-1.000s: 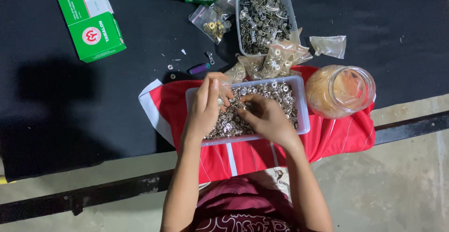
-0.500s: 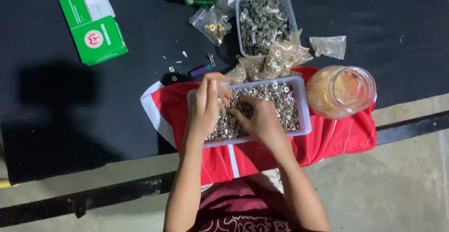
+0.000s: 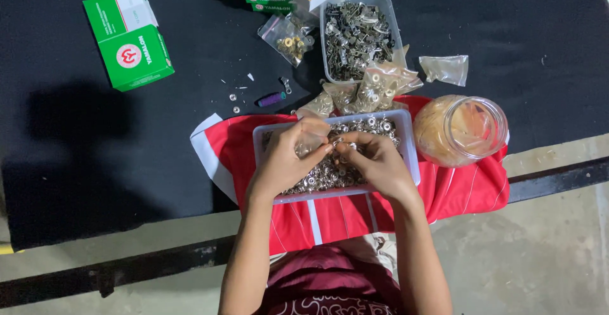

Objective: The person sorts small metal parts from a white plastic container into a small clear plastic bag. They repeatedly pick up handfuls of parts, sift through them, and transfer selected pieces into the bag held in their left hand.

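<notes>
Snap fasteners (image 3: 346, 170) — small silvery metal rings and caps — fill the shallow clear tray (image 3: 411, 156) that sits on a red cloth (image 3: 469, 188) at the near edge of the tabletop (image 3: 127, 144), close enough that we can work in it with bent elbows. Our left hand (image 3: 285, 159) curls over the tray's left half, its fingers pinched around a small clear plastic bag, while our right hand (image 3: 374, 159) meets it from the other side, fingertips closed on what looks like a single fastener; the piece itself is too small to make out.

Just beyond the tray lie several filled plastic bags (image 3: 374, 90), and behind them a second clear tub (image 3: 355, 32) of larger metal parts — stock kept within reach. A clear plastic jar (image 3: 463, 128) lies on its side at the right, on the cloth. Farther left, well apart, a green carton (image 3: 130, 39) rests on the dark surface, with a few loose fasteners and a small purple lighter-like object (image 3: 271, 99) between it and the cloth.
</notes>
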